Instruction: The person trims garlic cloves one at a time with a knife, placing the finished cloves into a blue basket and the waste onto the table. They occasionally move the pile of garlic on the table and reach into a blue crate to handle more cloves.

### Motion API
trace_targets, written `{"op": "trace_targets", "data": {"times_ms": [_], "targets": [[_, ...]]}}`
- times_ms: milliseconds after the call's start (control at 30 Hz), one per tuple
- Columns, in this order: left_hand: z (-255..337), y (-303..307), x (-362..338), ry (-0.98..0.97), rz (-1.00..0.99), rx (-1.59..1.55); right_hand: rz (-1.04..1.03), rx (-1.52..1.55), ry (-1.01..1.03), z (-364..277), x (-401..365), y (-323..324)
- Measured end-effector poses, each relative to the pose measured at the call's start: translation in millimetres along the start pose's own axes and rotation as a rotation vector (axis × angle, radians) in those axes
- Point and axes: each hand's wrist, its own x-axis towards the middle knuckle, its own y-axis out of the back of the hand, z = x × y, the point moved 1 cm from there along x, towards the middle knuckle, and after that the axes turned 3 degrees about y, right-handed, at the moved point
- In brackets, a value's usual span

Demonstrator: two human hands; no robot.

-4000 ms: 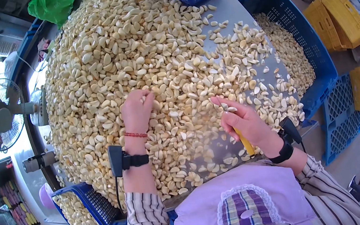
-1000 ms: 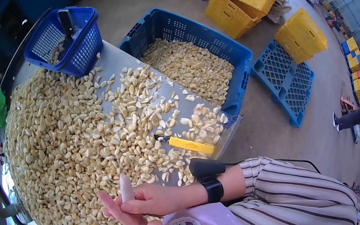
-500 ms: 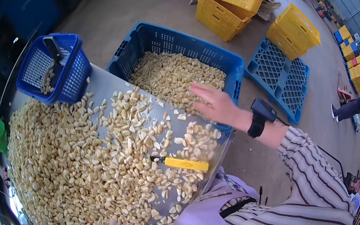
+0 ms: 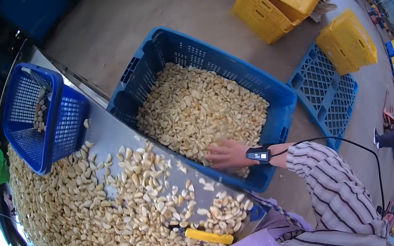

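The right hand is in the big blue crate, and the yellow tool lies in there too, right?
No, the yellow tool lies on the table among cloves, as the head view shows; the right hand is in the big blue crate.

From R hand, 10 o'clock: bare grey metal tabletop, free; big blue plastic crate's rim btwn, blue perf. plastic basket beyond.
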Motion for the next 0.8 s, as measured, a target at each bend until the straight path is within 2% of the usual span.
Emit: {"op": "trace_targets", "data": {"times_ms": [33,67,167,267,333,400,467,533,600,633,667,700,800], "targets": [[-5.7,-9.5,2.7,-0.034,0.042,0.038,0.023,0.029,0.109,19.0,8.7,-7.5],[-4.5,-17.8,3.7,-0.013,0.052,0.043,0.019,0.048,0.123,35.5,14.7,-12.0],[1.3,-37.2,5.6,0.050,0.070,0.098,0.020,0.094,0.364,73.8,33.0,-14.9],[46.6,-59.5,17.4,0.075,0.089,0.047,0.123,0.180,0.426,94.1,50.5,-11.3],[54.2,-67.8,20.5,0.112,0.096,0.028,0.127,0.106,0.427,112.6,73.3,-14.0],[60.5,-78.3,21.6,0.121,0.147,-0.053,0.338,0.025,0.293,139.1,103.1,-23.2],[68.2,-82.3,24.1,0.101,0.173,-0.019,0.240,0.075,0.036,171.7,141.6,-18.4],[75.5,-80.0,27.1,0.029,0.067,0.266,0.419,-0.041,-0.159,209.0,172.9,-19.3],[76.0,-83.7,26.9,0.077,0.090,0.266,0.411,-0.211,-0.387,243.6,182.9,-16.3],[76.9,-88.2,27.5,0.144,0.151,0.163,0.405,-0.203,-0.382,253.0,176.8,-6.7],[78.6,-92.5,27.9,0.210,0.208,0.054,0.335,-0.146,-0.496,262.8,161.2,11.2],[82.8,-92.3,28.9,0.230,0.192,0.072,0.263,-0.092,-0.612,268.6,144.5,20.4],[76.7,-83.6,31.7,0.205,0.083,0.139,0.218,0.004,-0.607,261.4,100.7,3.6]]}}
